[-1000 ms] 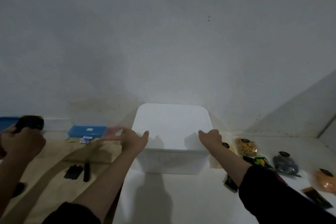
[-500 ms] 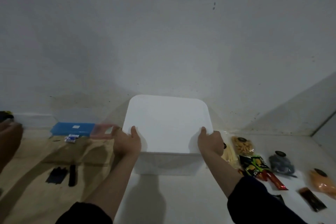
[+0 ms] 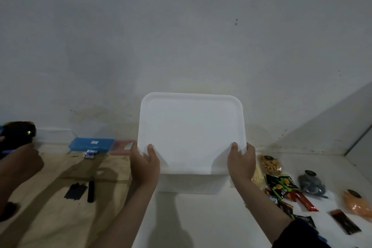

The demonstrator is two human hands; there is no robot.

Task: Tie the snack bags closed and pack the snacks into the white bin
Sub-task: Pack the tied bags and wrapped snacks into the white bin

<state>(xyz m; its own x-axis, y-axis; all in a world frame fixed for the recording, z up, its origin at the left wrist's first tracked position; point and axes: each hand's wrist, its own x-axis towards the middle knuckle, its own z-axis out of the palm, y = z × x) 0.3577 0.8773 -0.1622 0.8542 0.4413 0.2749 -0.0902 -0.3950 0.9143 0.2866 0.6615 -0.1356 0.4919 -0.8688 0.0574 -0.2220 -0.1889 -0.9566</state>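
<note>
A flat white lid (image 3: 191, 131) is tilted up toward me above the white bin (image 3: 193, 184), whose front wall shows beneath it. My left hand (image 3: 144, 165) grips the lid's left near corner, thumb on top. My right hand (image 3: 241, 162) grips the right near corner the same way. Snacks lie on the white table to the right: a clear bag of yellow-brown pieces (image 3: 268, 164), a black and green packet (image 3: 281, 185), a red stick pack (image 3: 304, 201), a dark bag (image 3: 311, 184), an orange bag (image 3: 357, 203) and a dark flat packet (image 3: 346, 224).
Another person's hand (image 3: 19, 165) and a black object (image 3: 18, 133) are at the far left over a tan mat (image 3: 50, 217). A blue case (image 3: 90, 144), a pink case (image 3: 121, 147), small batteries (image 3: 90, 154) and black pieces (image 3: 80, 190) lie there. The wall stands close behind.
Both my hands have lifted the white lid off the bin and tilted it up toward me. The other person's hand has come back in at the left.
</note>
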